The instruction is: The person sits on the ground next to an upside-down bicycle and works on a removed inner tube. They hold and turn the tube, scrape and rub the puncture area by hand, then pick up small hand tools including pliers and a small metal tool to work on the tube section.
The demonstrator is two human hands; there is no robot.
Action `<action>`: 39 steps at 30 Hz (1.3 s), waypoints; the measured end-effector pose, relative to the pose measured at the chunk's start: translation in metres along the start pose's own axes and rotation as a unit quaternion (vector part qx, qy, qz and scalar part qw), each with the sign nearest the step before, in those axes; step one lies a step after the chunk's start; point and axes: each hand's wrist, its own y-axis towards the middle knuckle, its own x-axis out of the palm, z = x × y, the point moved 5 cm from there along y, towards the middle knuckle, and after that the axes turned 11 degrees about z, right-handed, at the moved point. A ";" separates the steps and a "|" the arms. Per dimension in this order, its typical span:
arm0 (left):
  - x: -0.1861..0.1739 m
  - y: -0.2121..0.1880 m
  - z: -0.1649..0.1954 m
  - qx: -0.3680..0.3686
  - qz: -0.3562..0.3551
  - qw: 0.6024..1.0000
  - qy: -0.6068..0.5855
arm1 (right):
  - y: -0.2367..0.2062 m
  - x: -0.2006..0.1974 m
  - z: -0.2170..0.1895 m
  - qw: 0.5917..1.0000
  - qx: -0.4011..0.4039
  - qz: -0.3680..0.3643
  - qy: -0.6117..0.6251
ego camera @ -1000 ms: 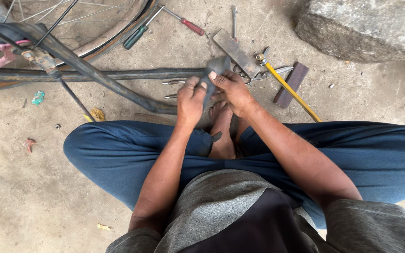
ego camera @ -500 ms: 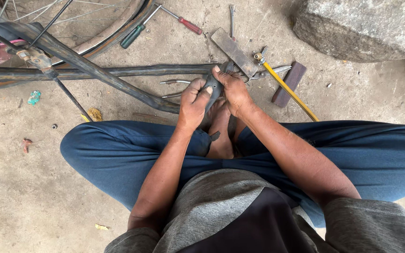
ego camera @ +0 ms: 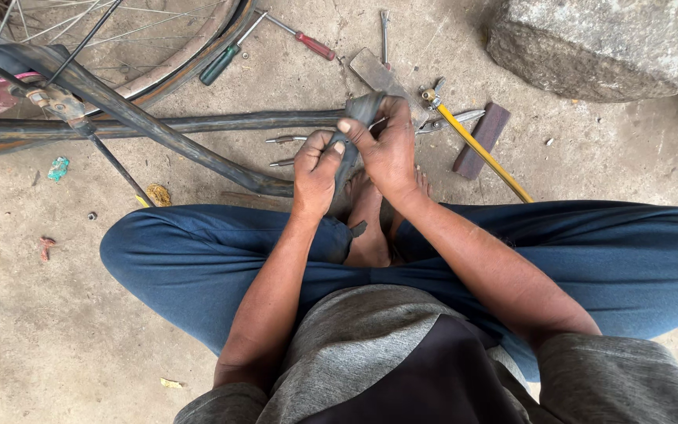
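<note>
The left hand (ego camera: 317, 166) and the right hand (ego camera: 386, 145) both pinch a black rubber inner tube (ego camera: 359, 110), each grip closed on it, above the person's bare feet. A yellow-handled tool (ego camera: 480, 149) lies near on the concrete floor (ego camera: 606, 149).

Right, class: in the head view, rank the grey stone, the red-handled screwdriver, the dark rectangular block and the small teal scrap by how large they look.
1. Grey stone
2. Red-handled screwdriver
3. Dark rectangular block
4. Teal scrap
</note>
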 end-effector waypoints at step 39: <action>-0.012 0.010 0.016 0.014 -0.018 0.990 0.136 | 0.010 0.009 0.005 0.938 -0.100 -0.326 -0.068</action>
